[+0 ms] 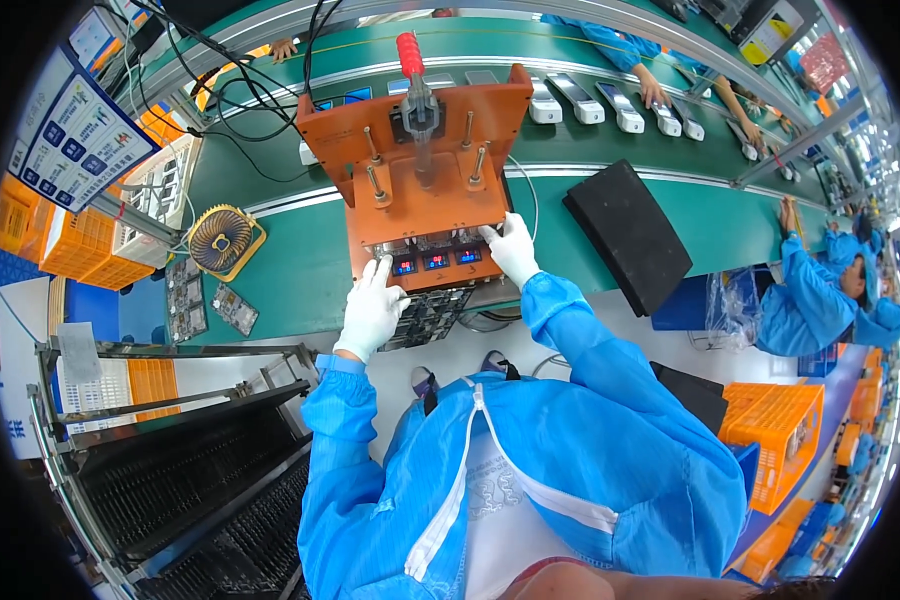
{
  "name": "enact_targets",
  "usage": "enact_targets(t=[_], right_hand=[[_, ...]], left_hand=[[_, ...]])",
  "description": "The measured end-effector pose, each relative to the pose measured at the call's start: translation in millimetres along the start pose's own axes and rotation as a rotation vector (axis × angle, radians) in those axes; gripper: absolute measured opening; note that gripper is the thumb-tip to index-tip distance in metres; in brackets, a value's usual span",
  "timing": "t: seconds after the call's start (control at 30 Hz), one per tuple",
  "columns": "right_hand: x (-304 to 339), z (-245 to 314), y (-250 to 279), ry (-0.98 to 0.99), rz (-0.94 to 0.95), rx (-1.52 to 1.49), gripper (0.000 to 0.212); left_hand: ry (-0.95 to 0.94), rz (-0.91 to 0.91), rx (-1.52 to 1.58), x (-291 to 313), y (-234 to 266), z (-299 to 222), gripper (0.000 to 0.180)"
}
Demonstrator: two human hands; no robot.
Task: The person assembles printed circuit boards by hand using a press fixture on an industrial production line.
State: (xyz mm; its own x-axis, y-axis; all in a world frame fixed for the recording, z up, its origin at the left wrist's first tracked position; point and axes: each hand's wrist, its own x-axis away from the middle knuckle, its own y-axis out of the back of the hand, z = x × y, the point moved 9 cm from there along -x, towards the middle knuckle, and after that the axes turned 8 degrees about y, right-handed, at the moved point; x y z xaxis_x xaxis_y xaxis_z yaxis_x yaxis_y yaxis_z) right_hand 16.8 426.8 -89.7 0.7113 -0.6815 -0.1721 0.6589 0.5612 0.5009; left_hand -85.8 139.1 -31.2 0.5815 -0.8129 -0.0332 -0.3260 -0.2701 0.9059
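An orange test fixture [430, 212] with a red-handled toggle clamp [410, 58], metal posts and small lit displays [436, 262] stands on the green bench before me. My left hand [370, 312], in a white glove, is at its front left corner, with one finger reaching to the fixture's edge. The other fingers are bent at the side of a dark circuit board panel [428, 318], which sticks out below the fixture's front and appears to be gripped there. My gloved right hand [513, 250] rests with extended fingers on the front right corner. Its fingertips are partly hidden.
Left on the bench are a yellow fan [224, 243] and loose circuit boards [234, 310]. A black foam slab [628, 236] lies to the right. Handheld terminals [575, 97] line the conveyor [370, 150], where a co-worker's hand [653, 92] reaches in. A black slotted rack [190, 480] stands lower left.
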Motion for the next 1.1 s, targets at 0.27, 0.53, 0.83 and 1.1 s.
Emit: enact_targets(t=[0.27, 0.53, 0.83, 1.1], right_hand=[[-32, 171, 96, 0.563, -0.307, -0.105, 0.04], [-188, 316, 51, 0.315, 0.112, -0.712, 0.077], [-30, 404, 78, 1.031, 0.03, -0.192, 0.024], [46, 334, 35, 1.209, 0.023, 0.243, 0.043]], left_hand=[[-0.019, -0.049, -0.001, 16, 5, 2, 0.012], [-0.07, -0.117, 0.085, 56, 32, -26, 0.016], [0.506, -0.302, 0.668, 170, 52, 33, 0.019], [0.674, -0.669, 1.001, 230, 73, 55, 0.036]])
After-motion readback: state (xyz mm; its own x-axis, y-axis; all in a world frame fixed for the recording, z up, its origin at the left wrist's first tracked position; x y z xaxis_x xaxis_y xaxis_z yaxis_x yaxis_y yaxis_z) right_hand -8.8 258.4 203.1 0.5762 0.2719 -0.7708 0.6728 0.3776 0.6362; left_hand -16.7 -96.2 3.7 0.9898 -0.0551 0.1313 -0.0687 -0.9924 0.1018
